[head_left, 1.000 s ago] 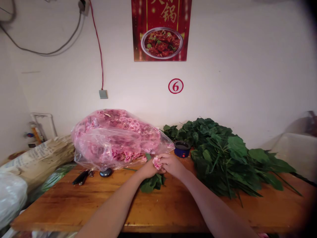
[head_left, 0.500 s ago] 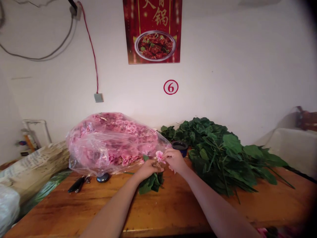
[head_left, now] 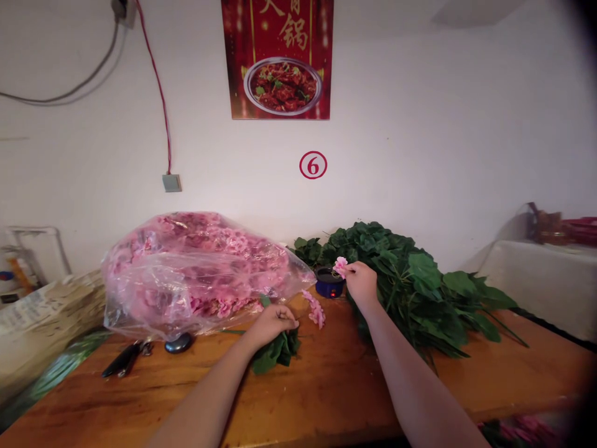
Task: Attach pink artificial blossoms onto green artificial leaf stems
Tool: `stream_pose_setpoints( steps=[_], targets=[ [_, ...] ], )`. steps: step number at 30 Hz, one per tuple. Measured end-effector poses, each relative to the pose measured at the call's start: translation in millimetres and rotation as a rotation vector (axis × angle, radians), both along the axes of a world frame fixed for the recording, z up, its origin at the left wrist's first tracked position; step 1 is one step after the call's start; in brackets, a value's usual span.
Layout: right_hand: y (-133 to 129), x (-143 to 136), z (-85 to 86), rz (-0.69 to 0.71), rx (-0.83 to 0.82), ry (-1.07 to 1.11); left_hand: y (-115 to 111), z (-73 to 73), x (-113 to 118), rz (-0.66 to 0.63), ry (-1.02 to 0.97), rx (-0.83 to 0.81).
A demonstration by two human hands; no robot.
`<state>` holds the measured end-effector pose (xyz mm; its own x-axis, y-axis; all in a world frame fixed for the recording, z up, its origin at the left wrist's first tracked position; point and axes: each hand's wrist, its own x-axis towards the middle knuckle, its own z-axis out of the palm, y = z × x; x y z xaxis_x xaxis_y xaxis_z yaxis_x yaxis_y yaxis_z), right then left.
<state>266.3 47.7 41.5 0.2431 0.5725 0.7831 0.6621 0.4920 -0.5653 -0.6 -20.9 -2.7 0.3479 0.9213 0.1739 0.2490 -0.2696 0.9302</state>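
Observation:
My right hand (head_left: 362, 285) pinches a small pink artificial flower (head_left: 341, 267) at the rim of a small round blue pot (head_left: 329, 287) with a dark inside and a red light on its front. My left hand (head_left: 275, 323) is closed on a leafy green stem (head_left: 280, 351), whose leaves hang below the fingers to the table. The fingers hide most of the stem. Between the hands, a short row of loose pink blossoms (head_left: 315, 309) lies on the wooden table (head_left: 321, 386).
A clear plastic bag (head_left: 200, 267) full of pink flowers lies at the left. Green leaf stems (head_left: 410, 274) are heaped at the right. A black-handled tool (head_left: 122, 359) and a dark round object (head_left: 178, 343) lie near the bag. Behind is the wall (head_left: 396, 155).
My right hand has moved right and away from the left hand, carrying the pink flower to the blue pot. My left hand keeps its hold on the leafy stem. The view has turned slightly right.

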Motion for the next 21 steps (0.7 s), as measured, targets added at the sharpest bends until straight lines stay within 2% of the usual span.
stream_pose_setpoints(
  steps=[7, 16, 21],
  targets=[
    [14, 0, -6.1, -0.099, -0.103, -0.174, 1, -2.6, 1, 0.085, 0.043, 0.081],
    [27, -4, -15.3, -0.187, -0.167, -0.291, 4, -9.0, 1, 0.067, 0.038, 0.111],
    [29, -5, -15.2, -0.219, -0.183, -0.35, 3, -7.4, 2, 0.073, 0.076, 0.116]
  ],
)
